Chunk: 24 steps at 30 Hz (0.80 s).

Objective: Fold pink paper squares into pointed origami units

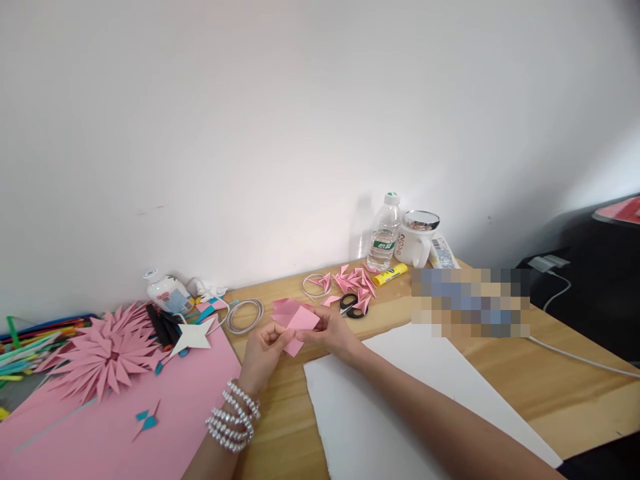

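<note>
A small pink paper piece (299, 323), partly folded, is held above the wooden desk (280, 413) between both hands. My left hand (263, 357), with a beaded bracelet on the wrist, pinches its lower left corner. My right hand (334, 333) grips its right side. More pink paper squares (284, 309) lie just behind it. Several folded pink paper points (355, 280) are heaped farther back, next to black-handled scissors (350, 305).
A large pink sheet (125, 427) with a spiky pink paper flower (107, 353) lies at left, beside coloured strips. A white sheet (400, 400) lies under my right arm. A water bottle (384, 233), white mug (416, 240), yellow glue stick (391, 274) and coiled cable (245, 313) stand near the wall.
</note>
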Each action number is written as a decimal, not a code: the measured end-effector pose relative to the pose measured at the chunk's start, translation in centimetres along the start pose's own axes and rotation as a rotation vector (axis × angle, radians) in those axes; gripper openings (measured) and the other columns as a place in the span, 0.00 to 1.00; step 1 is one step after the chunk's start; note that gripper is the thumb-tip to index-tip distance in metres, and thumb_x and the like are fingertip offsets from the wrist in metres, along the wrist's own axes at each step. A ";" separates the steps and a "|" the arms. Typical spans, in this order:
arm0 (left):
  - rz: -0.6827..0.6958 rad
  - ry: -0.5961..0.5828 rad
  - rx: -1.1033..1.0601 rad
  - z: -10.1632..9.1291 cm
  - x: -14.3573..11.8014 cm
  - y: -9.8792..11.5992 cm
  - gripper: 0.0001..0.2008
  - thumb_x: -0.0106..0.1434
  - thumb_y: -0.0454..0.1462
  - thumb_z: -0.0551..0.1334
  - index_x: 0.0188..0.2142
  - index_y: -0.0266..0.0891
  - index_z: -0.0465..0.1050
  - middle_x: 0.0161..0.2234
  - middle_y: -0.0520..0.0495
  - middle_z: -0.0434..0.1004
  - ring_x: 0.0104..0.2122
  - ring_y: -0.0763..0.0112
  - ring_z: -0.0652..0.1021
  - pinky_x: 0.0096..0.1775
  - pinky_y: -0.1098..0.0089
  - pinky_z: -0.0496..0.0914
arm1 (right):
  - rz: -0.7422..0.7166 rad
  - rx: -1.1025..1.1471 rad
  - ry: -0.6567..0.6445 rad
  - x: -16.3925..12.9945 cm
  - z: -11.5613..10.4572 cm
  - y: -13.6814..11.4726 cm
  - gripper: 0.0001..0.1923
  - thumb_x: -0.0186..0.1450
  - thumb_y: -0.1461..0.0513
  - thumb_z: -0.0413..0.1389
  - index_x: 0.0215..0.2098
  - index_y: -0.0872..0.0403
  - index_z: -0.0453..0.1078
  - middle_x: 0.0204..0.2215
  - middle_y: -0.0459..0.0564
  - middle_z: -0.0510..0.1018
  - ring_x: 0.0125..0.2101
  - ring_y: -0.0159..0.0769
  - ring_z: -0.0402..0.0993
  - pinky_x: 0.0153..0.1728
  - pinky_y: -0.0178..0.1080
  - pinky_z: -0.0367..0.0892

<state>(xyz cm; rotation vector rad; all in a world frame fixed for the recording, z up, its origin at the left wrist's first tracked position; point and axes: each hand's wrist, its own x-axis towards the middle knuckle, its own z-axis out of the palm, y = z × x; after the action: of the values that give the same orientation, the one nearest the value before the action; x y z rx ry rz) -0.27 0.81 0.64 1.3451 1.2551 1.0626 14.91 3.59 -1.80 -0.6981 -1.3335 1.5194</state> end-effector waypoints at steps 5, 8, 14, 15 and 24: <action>0.041 0.056 -0.048 0.1 -0.1 0.6 0.12 0.49 0.41 0.64 0.19 0.35 0.68 0.20 0.52 0.69 0.23 0.74 0.69 0.26 0.75 0.65 | 0.030 0.097 -0.055 0.0 -0.1 0.2 0.19 0.43 0.57 0.65 0.32 0.56 0.70 0.27 0.46 0.75 0.29 0.35 0.71 0.35 0.39 0.65; 0.038 0.070 -0.090 0.1 0.0 0.7 0.11 0.49 0.41 0.64 0.19 0.35 0.68 0.20 0.52 0.68 0.22 0.75 0.68 0.26 0.75 0.64 | 0.057 0.089 -0.043 0.0 -0.2 0.4 0.19 0.41 0.56 0.65 0.28 0.57 0.70 0.26 0.46 0.75 0.28 0.34 0.72 0.33 0.38 0.66; -0.001 0.040 -0.224 0.0 -0.1 0.8 0.10 0.48 0.39 0.65 0.19 0.35 0.69 0.20 0.52 0.68 0.23 0.75 0.69 0.27 0.74 0.65 | 0.075 0.074 -0.023 -0.1 0.1 0.2 0.16 0.45 0.54 0.63 0.23 0.57 0.67 0.23 0.46 0.73 0.25 0.31 0.69 0.29 0.36 0.65; -0.010 0.035 -0.248 0.1 -0.1 0.8 0.10 0.48 0.39 0.65 0.19 0.35 0.69 0.21 0.51 0.69 0.23 0.75 0.69 0.28 0.74 0.66 | 0.079 0.084 -0.021 -0.1 0.2 0.1 0.16 0.45 0.53 0.63 0.23 0.57 0.67 0.23 0.45 0.73 0.25 0.31 0.69 0.30 0.36 0.65; 0.027 0.141 -0.225 0.6 -0.1 0.7 0.09 0.47 0.39 0.66 0.19 0.35 0.70 0.20 0.53 0.70 0.23 0.76 0.69 0.26 0.75 0.64 | 0.064 0.137 0.051 -0.1 0.6 0.0 0.18 0.43 0.52 0.64 0.18 0.56 0.63 0.15 0.42 0.69 0.18 0.27 0.65 0.24 0.34 0.62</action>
<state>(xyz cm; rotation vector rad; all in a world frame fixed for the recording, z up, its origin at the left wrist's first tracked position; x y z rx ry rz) 0.41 0.64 1.23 1.1346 1.1819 1.2956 14.40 3.28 -1.71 -0.6925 -1.1670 1.6170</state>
